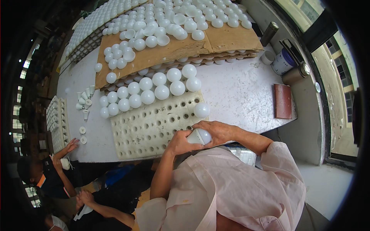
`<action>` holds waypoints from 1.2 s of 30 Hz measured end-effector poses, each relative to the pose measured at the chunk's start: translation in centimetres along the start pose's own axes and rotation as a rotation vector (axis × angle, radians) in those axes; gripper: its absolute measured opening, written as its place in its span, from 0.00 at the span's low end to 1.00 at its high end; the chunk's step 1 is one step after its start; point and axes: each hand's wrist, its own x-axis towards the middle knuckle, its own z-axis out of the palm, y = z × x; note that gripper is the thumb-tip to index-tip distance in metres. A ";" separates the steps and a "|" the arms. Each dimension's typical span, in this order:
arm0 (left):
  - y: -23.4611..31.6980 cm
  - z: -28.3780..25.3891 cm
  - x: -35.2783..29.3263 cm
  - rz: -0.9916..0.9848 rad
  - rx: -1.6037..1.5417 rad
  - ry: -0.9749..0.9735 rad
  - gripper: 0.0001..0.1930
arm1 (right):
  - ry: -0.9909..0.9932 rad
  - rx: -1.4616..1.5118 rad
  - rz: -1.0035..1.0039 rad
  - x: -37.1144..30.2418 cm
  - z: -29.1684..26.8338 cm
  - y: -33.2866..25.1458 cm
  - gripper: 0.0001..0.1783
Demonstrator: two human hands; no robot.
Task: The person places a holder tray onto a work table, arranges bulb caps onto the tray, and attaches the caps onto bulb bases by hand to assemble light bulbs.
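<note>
A white light bulb is held close to my chest, over the table's near edge. My left hand is closed around its body, while my right hand grips it by the round dome end. Just beyond my hands lies a pale tray with rows of holes. Two rows of round white bulbs stand along the tray's far side, and a single bulb stands at its right end. The holes between are bare. My fingers partly hide the held bulb.
Behind the tray, stacked cardboard carries many white domes. Loose bulb bases and small discs lie left. A red-brown notebook, a flask and a cup stand right. A co-worker's hand reaches the left edge.
</note>
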 end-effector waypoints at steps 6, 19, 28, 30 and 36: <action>-0.6 0.7 0.4 -0.013 -0.161 -0.051 0.21 | 0.377 0.001 -0.394 0.5 2.3 1.1 0.42; 1.3 1.3 -0.1 -0.083 -0.352 -0.117 0.17 | 0.475 0.167 -0.455 0.3 2.9 0.8 0.22; 0.4 0.6 0.6 -0.036 -0.346 -0.138 0.20 | 0.490 0.161 -0.406 0.8 3.2 1.0 0.20; 0.0 0.4 0.7 -0.034 -0.298 -0.141 0.21 | 0.478 0.152 -0.390 0.9 3.0 0.9 0.21; 0.2 0.8 0.1 -0.004 -0.009 -0.089 0.31 | 0.457 0.096 -0.368 0.7 3.4 -0.1 0.23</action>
